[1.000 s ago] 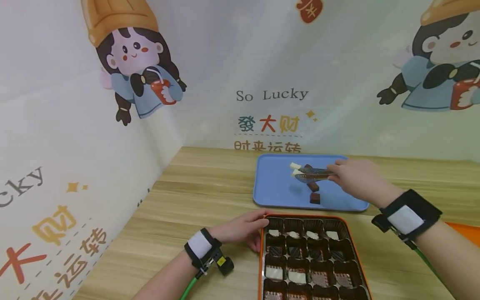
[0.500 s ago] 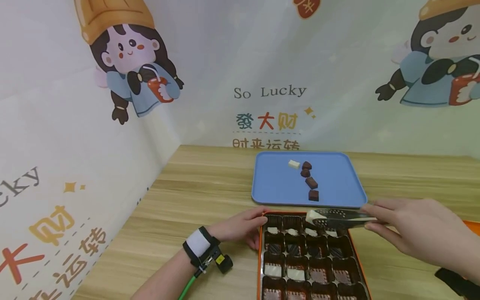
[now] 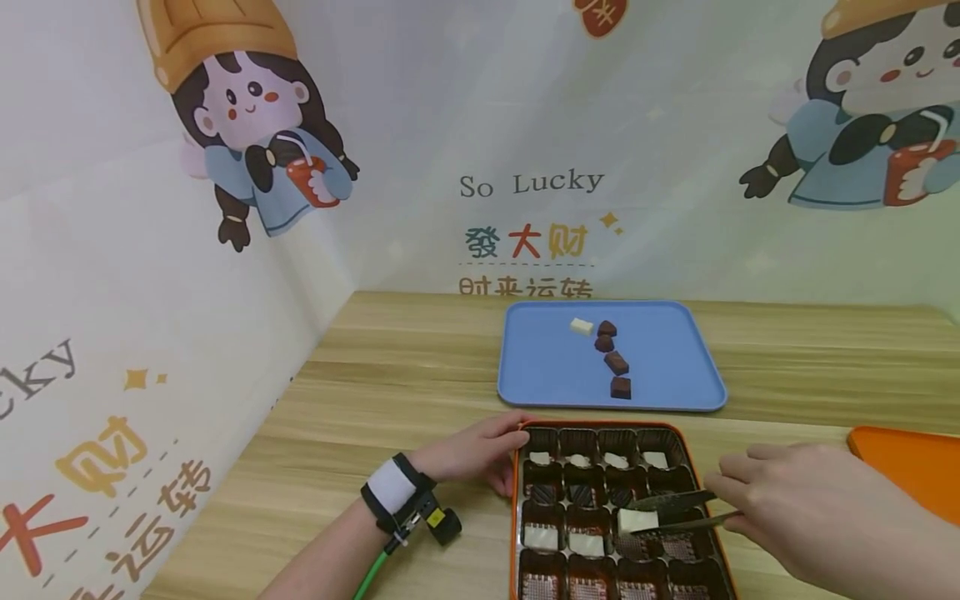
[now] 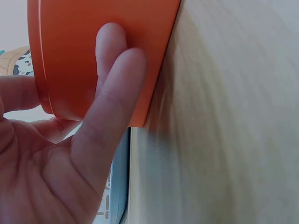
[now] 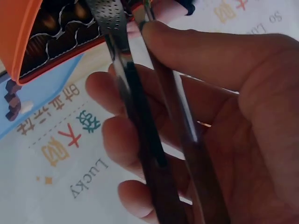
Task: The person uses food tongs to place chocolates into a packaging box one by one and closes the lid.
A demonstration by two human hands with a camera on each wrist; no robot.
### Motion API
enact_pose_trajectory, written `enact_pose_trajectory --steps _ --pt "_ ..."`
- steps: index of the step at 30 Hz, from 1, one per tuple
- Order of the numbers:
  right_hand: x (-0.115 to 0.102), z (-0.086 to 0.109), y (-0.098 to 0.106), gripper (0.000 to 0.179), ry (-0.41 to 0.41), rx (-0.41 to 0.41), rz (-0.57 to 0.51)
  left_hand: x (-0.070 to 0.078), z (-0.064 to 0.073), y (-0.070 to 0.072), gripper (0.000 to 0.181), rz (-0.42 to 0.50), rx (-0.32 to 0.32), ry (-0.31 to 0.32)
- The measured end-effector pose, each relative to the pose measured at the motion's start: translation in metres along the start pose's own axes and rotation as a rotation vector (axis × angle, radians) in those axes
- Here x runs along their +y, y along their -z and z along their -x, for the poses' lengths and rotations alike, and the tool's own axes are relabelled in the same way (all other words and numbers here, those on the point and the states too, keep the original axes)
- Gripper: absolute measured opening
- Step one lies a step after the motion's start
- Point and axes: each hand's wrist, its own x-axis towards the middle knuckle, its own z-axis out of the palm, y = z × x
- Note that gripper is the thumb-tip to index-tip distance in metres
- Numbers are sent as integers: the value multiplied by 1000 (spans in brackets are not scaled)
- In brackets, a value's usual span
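Observation:
My right hand [image 3: 802, 508] holds metal tongs [image 5: 161, 116], thumb on one arm and curled fingers around the other. The tips of the tongs hold a white chocolate block [image 3: 637, 522] over the third row of a brown compartment tray [image 3: 567, 565] inside an orange box [image 3: 516, 533]. White pieces sit in the far row and in two left cells of the third row; dark pieces lie in the second row. At the box's far left corner, my left hand [image 3: 476, 450] grips the rim and side, with fingertips [image 4: 128, 65] against the outer wall.
Behind the box lies a blue tray [image 3: 540, 375] with one white chocolate [image 3: 581, 326] and several dark chocolates [image 3: 617, 362]. An orange lid-like thing [image 3: 907, 467] lies at the right, partly covered by my right arm. A printed curtain [image 3: 405, 167] hangs behind the table.
My right hand has brought the tongs from the blue tray to the box, carrying a white chocolate, then nearer me to the third row. The left hand stays at the box's corner.

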Motion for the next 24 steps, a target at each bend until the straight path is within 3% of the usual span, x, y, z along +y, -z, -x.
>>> enact_pose_trajectory --steps 8,12,19,24 --pt "-9 -22 0 16 94 -111 166 3 0 1 41 5 -5 3" --pt "-19 -34 5 15 95 -141 223 3 0 1 41 -2 -2 3" --pt "-37 -55 8 37 104 -117 336 0 1 2 40 -4 2 -1" --pt "-41 -63 2 47 117 -131 332 -1 0 0 40 14 6 5"
